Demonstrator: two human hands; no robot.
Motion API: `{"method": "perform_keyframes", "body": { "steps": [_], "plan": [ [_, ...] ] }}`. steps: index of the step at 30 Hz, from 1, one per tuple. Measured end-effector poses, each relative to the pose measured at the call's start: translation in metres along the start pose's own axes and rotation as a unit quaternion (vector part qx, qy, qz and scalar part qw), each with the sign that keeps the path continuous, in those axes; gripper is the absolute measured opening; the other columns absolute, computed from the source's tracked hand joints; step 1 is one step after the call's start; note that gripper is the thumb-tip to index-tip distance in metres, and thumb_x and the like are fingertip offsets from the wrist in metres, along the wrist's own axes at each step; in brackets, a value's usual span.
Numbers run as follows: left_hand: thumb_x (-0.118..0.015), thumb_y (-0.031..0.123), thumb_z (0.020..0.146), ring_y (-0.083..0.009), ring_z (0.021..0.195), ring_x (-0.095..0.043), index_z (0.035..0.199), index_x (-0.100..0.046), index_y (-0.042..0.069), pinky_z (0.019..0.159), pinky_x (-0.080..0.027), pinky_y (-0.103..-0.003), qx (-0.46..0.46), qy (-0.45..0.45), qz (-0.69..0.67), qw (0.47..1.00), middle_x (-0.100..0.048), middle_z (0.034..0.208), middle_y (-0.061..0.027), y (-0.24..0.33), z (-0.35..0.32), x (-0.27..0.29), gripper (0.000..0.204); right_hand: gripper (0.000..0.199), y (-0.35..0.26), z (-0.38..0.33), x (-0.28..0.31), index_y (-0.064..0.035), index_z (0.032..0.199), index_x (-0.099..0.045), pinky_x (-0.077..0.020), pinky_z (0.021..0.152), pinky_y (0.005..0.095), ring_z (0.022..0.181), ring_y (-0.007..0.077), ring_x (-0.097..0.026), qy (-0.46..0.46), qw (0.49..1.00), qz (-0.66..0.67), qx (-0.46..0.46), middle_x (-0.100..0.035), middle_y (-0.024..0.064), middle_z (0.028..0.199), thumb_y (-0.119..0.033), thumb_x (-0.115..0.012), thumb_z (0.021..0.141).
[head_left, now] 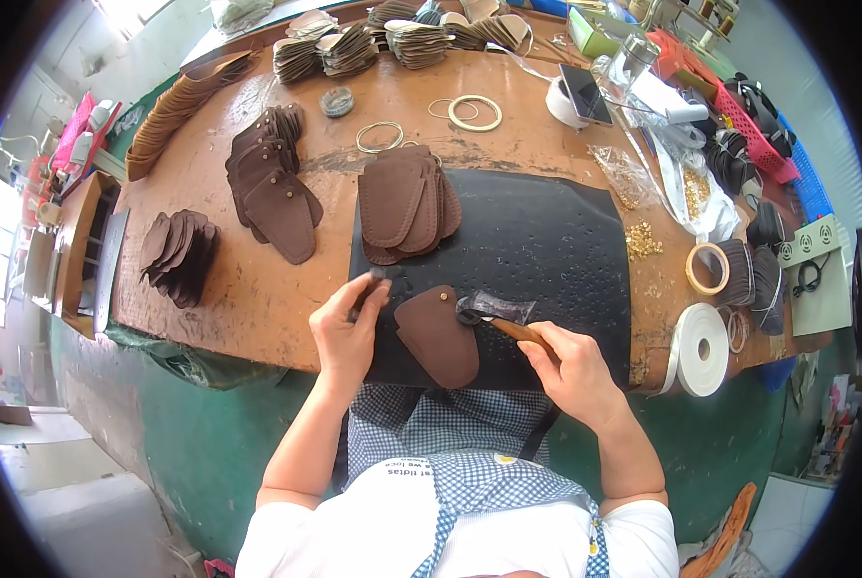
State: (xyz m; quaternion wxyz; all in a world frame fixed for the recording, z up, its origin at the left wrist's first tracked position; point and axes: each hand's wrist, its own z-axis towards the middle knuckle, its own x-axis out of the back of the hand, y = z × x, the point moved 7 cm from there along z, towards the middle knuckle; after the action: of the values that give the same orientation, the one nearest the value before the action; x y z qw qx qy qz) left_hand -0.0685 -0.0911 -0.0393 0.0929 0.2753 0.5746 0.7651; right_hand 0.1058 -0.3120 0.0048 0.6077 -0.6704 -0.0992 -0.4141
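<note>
Now the left hand (344,332) has its grip closed on a small dark metal punch (365,292), held upright just left of a brown tongue-shaped leather piece (437,335). That piece lies on a black rubber mat (546,250) at the near edge of the worn orange desk (257,289). The right hand (575,371) grips a wooden-handled hammer (498,313), its head touching the leather's right edge.
</note>
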Motion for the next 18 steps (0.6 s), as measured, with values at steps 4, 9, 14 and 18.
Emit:
{"method": "perform_keyframes", "body": {
  "steps": [4, 9, 14, 18],
  "plan": [
    [-0.066, 0.002, 0.095, -0.0183, 0.082, -0.071, 0.105, -0.069, 0.0, 0.074, -0.055, -0.03, -0.039, 0.017, 0.01, 0.999, -0.076, 0.103, -0.0091, 0.03, 0.006, -0.015, 0.011, 0.021, 0.001, -0.001, -0.002, 0.0043, 0.108, -0.064, -0.0499, 0.06, 0.0359, 0.065, 0.0313, -0.066, 0.004, 1.0, 0.002, 0.003, -0.067, 0.0192, 0.081, -0.014, -0.065, 0.098],
    [-0.074, 0.008, 0.089, -0.0233, 0.082, -0.073, 0.102, -0.07, 0.0, 0.074, -0.056, -0.031, -0.14, 0.035, 0.149, 0.978, -0.076, 0.097, -0.0106, 0.015, 0.003, -0.018, 0.015, 0.021, 0.0, -0.002, -0.003, 0.0043, 0.108, -0.064, -0.0504, 0.061, 0.0364, 0.066, 0.0316, -0.066, 0.008, 1.0, 0.002, 0.005, -0.067, 0.0194, 0.081, -0.013, -0.065, 0.097],
    [-0.068, 0.0, 0.094, -0.0101, 0.084, -0.071, 0.107, -0.071, -0.001, 0.077, -0.055, -0.025, -0.034, 0.032, 0.032, 0.998, -0.077, 0.096, -0.0073, 0.017, 0.006, -0.016, 0.014, 0.02, -0.002, -0.001, 0.0, 0.0041, 0.107, -0.064, -0.0507, 0.061, 0.0367, 0.067, 0.0325, -0.067, 0.002, 1.0, -0.001, 0.005, -0.067, 0.0196, 0.082, -0.013, -0.065, 0.097],
    [-0.066, 0.001, 0.095, -0.0135, 0.088, -0.073, 0.105, -0.065, -0.004, 0.079, -0.057, -0.026, -0.032, -0.066, 0.013, 0.997, -0.077, 0.098, -0.0123, 0.023, 0.005, -0.046, 0.011, 0.02, 0.002, -0.003, -0.003, 0.004, 0.107, -0.064, -0.0514, 0.062, 0.0372, 0.069, 0.0337, -0.068, 0.002, 1.0, 0.001, -0.008, -0.068, 0.0199, 0.083, -0.014, -0.065, 0.097]
  ]
}}
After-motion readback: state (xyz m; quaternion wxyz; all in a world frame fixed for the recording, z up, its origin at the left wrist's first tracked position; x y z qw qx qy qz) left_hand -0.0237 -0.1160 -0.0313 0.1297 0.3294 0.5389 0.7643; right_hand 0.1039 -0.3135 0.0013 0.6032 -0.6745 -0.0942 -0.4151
